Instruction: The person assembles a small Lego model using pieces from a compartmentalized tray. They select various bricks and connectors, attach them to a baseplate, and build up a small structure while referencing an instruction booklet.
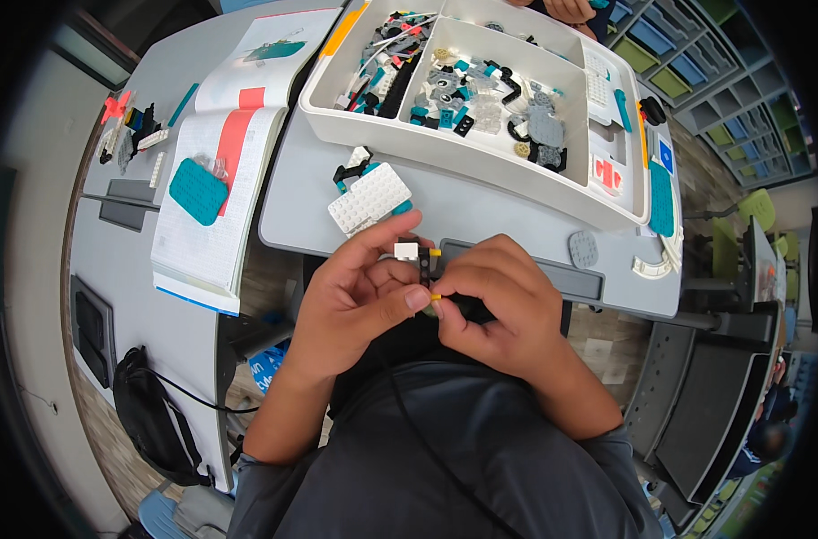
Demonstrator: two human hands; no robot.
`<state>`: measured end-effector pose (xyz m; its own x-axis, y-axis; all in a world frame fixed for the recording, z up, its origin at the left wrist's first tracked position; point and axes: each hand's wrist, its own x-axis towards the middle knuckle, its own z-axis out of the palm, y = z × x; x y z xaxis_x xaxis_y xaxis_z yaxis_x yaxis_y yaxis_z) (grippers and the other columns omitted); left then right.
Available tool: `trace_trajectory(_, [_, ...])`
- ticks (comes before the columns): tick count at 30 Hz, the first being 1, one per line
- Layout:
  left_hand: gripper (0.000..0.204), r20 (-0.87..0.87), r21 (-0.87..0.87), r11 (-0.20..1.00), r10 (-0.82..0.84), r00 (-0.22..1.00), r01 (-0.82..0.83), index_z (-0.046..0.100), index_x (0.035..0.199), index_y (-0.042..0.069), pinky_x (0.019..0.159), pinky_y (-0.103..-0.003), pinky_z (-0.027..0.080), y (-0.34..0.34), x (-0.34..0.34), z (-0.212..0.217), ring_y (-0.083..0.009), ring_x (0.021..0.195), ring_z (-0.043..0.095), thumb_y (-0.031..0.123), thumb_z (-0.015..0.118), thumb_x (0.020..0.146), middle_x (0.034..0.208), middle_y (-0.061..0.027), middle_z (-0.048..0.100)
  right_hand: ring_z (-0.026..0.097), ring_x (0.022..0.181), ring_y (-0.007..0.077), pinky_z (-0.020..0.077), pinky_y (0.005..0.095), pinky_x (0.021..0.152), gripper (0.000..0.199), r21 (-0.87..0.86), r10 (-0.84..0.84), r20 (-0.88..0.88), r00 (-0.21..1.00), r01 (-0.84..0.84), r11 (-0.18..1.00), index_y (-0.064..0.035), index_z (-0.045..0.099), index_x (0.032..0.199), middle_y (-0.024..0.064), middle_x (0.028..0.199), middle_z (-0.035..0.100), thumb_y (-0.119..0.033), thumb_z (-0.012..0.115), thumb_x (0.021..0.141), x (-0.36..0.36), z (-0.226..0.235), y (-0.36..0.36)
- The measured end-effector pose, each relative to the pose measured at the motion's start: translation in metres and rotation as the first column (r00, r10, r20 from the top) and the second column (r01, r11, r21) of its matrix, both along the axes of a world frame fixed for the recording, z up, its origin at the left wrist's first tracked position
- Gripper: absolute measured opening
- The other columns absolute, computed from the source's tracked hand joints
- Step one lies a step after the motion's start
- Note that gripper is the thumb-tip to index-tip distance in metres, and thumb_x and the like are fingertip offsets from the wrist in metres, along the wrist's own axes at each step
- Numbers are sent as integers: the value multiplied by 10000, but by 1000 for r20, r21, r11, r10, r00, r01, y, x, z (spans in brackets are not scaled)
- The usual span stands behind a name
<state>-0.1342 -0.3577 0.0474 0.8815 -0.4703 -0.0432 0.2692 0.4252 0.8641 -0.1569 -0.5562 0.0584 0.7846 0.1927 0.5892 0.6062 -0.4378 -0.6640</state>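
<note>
Between my two hands, in front of my body, is a small building-brick assembly [424, 263] with a white block, a black beam and two yellow pegs. My left hand [360, 292] grips it, thumb below and fingers behind. The thumb and forefinger of my right hand [499, 301] pinch at the lower yellow peg [436, 296]. Just beyond my left fingers, a white studded plate [369, 198] lies on the table, with black and teal pieces [355, 166] attached or close behind it; I cannot tell which.
A white sorting tray [463, 166] full of loose bricks stands at the back. Left lies an open instruction book [216, 171] with a teal plate [199, 191] on it. A grey plate [583, 250] and white curved pieces [653, 266] lie right. Another person's hands [571, 9] show at the top.
</note>
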Motion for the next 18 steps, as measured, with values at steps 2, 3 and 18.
trace_trajectory(2, [670, -40, 23, 1000, -19, 999, 20, 441, 1516, -49, 788, -250, 534, 2, 0, 0, -92, 865, 577, -45, 730, 912, 1336, -184, 586, 641, 794, 276, 542, 368, 694, 265, -22, -23, 29, 999, 24, 999, -73, 688, 930, 59, 912, 685, -11, 816, 706, -1, 1, 2])
trace_trajectory(3, [674, -54, 22, 1000, -10, 999, 11, 438, 1517, -49, 785, -252, 535, 3, -1, 0, -95, 867, 581, -43, 734, 911, 1332, -184, 588, 640, 792, 277, 543, 370, 691, 266, -30, -26, 32, 999, 27, 999, -74, 686, 928, 59, 911, 684, -12, 814, 703, 0, 3, 4])
trace_trajectory(18, [654, 71, -53, 987, 153, 986, -149, 450, 1491, -25, 897, -336, 517, 9, -14, -11, -200, 1088, 618, 115, 733, 918, 1432, -178, 477, 619, 763, 274, 521, 359, 674, 263, 45, 12, 46, 999, -14, 999, -65, 665, 918, 69, 878, 674, -7, 804, 702, 3, 8, 13])
